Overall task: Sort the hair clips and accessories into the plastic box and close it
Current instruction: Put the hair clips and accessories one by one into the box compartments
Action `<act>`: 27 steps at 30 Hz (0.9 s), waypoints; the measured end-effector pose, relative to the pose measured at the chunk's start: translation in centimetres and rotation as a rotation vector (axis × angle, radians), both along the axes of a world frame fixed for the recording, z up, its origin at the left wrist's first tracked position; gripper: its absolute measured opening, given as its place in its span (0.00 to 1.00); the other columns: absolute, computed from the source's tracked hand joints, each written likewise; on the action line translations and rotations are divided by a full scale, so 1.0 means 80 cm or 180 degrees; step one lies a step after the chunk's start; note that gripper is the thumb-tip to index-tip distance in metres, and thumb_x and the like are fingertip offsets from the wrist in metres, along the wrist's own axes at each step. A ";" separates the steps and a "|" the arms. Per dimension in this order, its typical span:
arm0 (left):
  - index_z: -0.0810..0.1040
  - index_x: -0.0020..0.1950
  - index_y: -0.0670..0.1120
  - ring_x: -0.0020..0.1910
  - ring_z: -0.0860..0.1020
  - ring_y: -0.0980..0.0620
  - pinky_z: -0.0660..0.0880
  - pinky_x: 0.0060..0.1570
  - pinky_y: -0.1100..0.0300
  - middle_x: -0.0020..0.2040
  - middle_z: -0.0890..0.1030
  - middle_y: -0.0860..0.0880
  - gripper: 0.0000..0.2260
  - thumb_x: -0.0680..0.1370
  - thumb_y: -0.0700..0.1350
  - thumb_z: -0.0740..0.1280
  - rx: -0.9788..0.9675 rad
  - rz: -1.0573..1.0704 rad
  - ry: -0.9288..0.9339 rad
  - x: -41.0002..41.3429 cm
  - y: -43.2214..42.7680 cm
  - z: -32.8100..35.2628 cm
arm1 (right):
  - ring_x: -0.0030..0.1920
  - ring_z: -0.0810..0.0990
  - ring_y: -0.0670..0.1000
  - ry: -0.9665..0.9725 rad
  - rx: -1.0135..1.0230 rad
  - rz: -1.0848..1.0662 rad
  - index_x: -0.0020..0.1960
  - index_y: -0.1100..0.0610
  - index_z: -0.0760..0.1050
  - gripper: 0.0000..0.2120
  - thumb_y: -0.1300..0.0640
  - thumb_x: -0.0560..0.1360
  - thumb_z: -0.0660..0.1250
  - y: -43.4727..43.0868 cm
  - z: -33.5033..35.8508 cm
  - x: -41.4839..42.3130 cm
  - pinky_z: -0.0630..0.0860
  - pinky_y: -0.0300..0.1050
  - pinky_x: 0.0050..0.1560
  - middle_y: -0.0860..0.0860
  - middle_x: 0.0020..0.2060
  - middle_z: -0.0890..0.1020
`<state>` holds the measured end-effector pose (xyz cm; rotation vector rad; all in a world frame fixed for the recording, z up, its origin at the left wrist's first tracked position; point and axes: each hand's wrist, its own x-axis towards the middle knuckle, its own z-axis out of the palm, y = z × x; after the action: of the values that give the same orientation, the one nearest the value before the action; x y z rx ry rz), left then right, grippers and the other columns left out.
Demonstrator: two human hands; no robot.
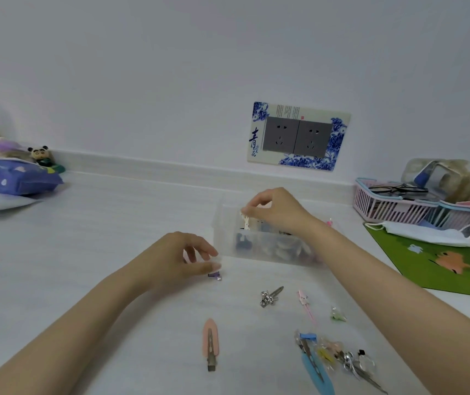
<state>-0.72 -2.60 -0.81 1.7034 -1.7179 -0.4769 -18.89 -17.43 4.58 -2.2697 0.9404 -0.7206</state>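
A clear plastic box stands open on the white table, with several accessories inside. My right hand hovers over its left part, pinching a white dotted hair clip that hangs down into the box. My left hand is at the box's near left corner, fingers curled, right above a small purple clip on the table. Loose on the table lie a pink flat clip, a silver clip, a pink bunny clip, a small green piece and a pile of clips with a blue one.
A pink basket holding glasses stands at the right, with a face mask and a green mat before it. A blue tissue pack and panda figure sit at the far left. Wall sockets are behind.
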 end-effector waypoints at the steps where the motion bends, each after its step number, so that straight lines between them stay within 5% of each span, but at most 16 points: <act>1: 0.82 0.46 0.57 0.40 0.77 0.59 0.75 0.40 0.66 0.42 0.81 0.59 0.11 0.67 0.59 0.73 0.0068 -0.0016 -0.0082 -0.001 0.000 -0.002 | 0.53 0.75 0.47 0.0227 -0.0113 0.0010 0.35 0.47 0.80 0.07 0.48 0.71 0.70 -0.002 -0.003 0.004 0.70 0.47 0.59 0.39 0.40 0.80; 5: 0.82 0.44 0.59 0.37 0.75 0.62 0.73 0.40 0.66 0.43 0.81 0.58 0.09 0.66 0.58 0.75 0.0200 -0.0023 -0.0245 -0.004 0.000 -0.006 | 0.58 0.74 0.51 0.0534 -0.0584 -0.0072 0.38 0.44 0.80 0.06 0.48 0.73 0.67 -0.010 -0.009 0.005 0.67 0.55 0.64 0.44 0.48 0.81; 8: 0.83 0.42 0.57 0.34 0.73 0.61 0.70 0.36 0.69 0.43 0.81 0.56 0.07 0.68 0.56 0.74 0.0214 -0.0129 -0.0277 -0.004 0.000 -0.007 | 0.56 0.74 0.49 -0.0037 -0.0660 -0.0074 0.49 0.49 0.81 0.06 0.52 0.76 0.65 0.003 -0.005 -0.010 0.68 0.45 0.60 0.46 0.52 0.80; 11: 0.83 0.42 0.55 0.32 0.71 0.60 0.69 0.34 0.69 0.41 0.81 0.55 0.07 0.68 0.56 0.74 0.0267 -0.0130 -0.0220 -0.003 -0.001 -0.007 | 0.49 0.77 0.47 -0.0686 -0.0620 -0.0030 0.47 0.52 0.81 0.06 0.57 0.75 0.66 0.035 -0.002 -0.030 0.70 0.38 0.52 0.46 0.47 0.82; 18: 0.80 0.41 0.51 0.30 0.73 0.60 0.71 0.35 0.69 0.32 0.78 0.59 0.07 0.68 0.49 0.76 0.0009 -0.0211 0.0180 -0.021 0.003 -0.003 | 0.44 0.78 0.41 -0.0255 0.0117 0.0474 0.48 0.50 0.81 0.05 0.54 0.72 0.70 0.091 -0.054 -0.057 0.73 0.36 0.48 0.44 0.45 0.83; 22: 0.79 0.42 0.45 0.32 0.77 0.55 0.74 0.36 0.65 0.35 0.82 0.51 0.10 0.66 0.43 0.77 -0.0504 -0.0088 0.1116 -0.038 0.008 0.010 | 0.41 0.84 0.49 -0.0741 0.1009 0.0528 0.49 0.56 0.79 0.07 0.56 0.72 0.70 0.100 -0.054 -0.044 0.78 0.40 0.41 0.51 0.44 0.84; 27: 0.78 0.44 0.45 0.33 0.78 0.54 0.75 0.36 0.65 0.35 0.83 0.50 0.11 0.67 0.41 0.77 -0.0724 -0.0080 0.1414 -0.048 0.011 0.015 | 0.34 0.84 0.47 -0.1254 0.1315 0.0532 0.43 0.55 0.79 0.02 0.61 0.72 0.69 0.105 -0.049 -0.031 0.80 0.38 0.36 0.47 0.32 0.85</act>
<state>-4.56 -1.75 0.42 1.2996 -1.4107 -0.5956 -21.34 -9.04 0.64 -1.7379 0.6325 -0.7792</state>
